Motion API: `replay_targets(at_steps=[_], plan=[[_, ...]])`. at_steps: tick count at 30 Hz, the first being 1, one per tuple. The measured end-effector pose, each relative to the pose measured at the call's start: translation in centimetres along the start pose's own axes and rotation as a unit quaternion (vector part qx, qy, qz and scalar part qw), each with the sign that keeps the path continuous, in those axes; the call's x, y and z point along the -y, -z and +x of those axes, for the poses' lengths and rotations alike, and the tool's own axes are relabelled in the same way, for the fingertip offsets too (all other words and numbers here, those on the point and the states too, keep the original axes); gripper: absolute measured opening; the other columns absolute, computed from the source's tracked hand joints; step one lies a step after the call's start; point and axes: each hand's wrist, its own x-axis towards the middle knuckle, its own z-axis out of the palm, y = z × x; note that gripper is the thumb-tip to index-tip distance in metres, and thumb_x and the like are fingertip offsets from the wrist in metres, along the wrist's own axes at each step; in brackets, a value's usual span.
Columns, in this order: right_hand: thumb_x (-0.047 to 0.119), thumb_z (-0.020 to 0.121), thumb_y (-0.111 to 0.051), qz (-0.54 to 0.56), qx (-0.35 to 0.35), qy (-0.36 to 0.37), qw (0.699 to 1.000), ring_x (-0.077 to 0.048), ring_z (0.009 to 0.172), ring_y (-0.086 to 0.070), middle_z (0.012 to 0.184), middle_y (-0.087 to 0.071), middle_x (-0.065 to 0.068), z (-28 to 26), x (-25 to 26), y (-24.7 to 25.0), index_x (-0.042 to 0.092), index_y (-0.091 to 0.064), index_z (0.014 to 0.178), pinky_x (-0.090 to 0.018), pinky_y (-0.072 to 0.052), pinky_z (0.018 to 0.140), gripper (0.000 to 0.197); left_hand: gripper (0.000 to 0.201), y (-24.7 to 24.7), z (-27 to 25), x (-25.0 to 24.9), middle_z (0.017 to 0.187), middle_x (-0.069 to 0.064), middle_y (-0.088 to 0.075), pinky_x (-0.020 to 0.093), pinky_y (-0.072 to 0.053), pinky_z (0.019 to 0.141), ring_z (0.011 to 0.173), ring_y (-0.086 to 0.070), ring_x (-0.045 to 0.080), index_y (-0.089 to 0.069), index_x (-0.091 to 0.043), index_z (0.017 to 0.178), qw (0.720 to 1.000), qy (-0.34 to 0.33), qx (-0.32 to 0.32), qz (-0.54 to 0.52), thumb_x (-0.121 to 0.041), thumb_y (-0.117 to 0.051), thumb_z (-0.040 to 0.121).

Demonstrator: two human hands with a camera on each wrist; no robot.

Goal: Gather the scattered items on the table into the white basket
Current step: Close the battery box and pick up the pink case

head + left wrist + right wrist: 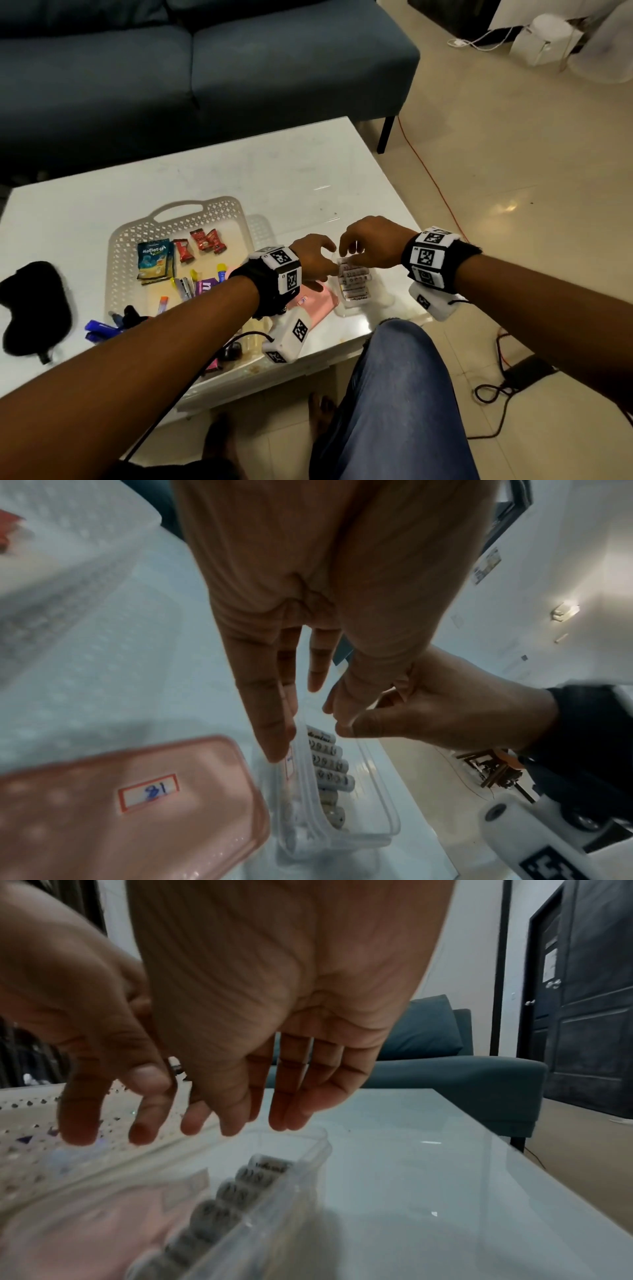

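The white basket (178, 209) sits on the table's left half with snack packets and small items in it. To its right stands a clear plastic box (354, 284) holding a row of batteries (329, 764), its clear lid (301, 777) tilted up. My left hand (313, 255) has straight fingers (270, 723) touching the lid's left face. My right hand (363, 245) is at the box's far end, and its thumb and fingertips (342, 729) pinch the lid's edge. A pink box (313, 303) with a numbered label lies beside the clear box.
A black eye mask (34, 305) lies at the table's left edge. Blue pens (102, 329) lie at the basket's front corner. A blue sofa (171, 68) stands behind the table (291, 171). My knee (400, 377) is at the table's front right corner.
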Motion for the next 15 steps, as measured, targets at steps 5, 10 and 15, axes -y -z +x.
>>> replay_targets(at_steps=[5, 10, 15], plan=[[0.024, 0.083, -0.070, 0.013, -0.026, -0.024, 0.999, -0.017, 0.093, -0.064, 0.099, -0.071, 0.003, 1.2, 3.2, 2.0, 0.023, -0.072, 0.104, -0.028, -0.046, 0.079, 0.021, 0.039, 3.6, -4.7, 0.8, 0.089, 0.005, -0.065, 0.036, -0.059, 0.077, 0.081, -0.066, 0.021, -0.059, -0.017, 0.120, 0.995, -0.065, -0.052, 0.060, -0.020, -0.071, 0.083], [0.014, 0.074, -0.078, -0.032, 0.064, -0.019, 0.997, -0.019, 0.106, -0.061, 0.114, -0.068, -0.001, 2.9, 8.6, 0.5, 0.021, -0.068, 0.119, -0.025, -0.044, 0.082, 0.046, 0.045, 3.9, -9.9, 5.1, 0.121, 0.001, -0.063, 0.028, -0.045, 0.093, 0.111, -0.059, 0.021, -0.062, -0.028, 0.123, 0.939, -0.119, -0.035, 0.322, -0.038, -0.070, 0.080], [0.018, 0.063, -0.087, -0.122, 0.195, -0.033, 0.973, -0.025, 0.116, -0.055, 0.124, -0.059, -0.004, 3.8, 12.4, -3.7, 0.024, -0.052, 0.135, -0.031, -0.043, 0.086, 0.081, 0.046, 1.6, -11.3, 9.7, 0.134, 0.001, -0.049, 0.042, -0.046, 0.096, 0.120, -0.047, 0.026, -0.064, -0.030, 0.117, 0.894, -0.132, -0.046, 0.426, -0.035, -0.075, 0.073]])
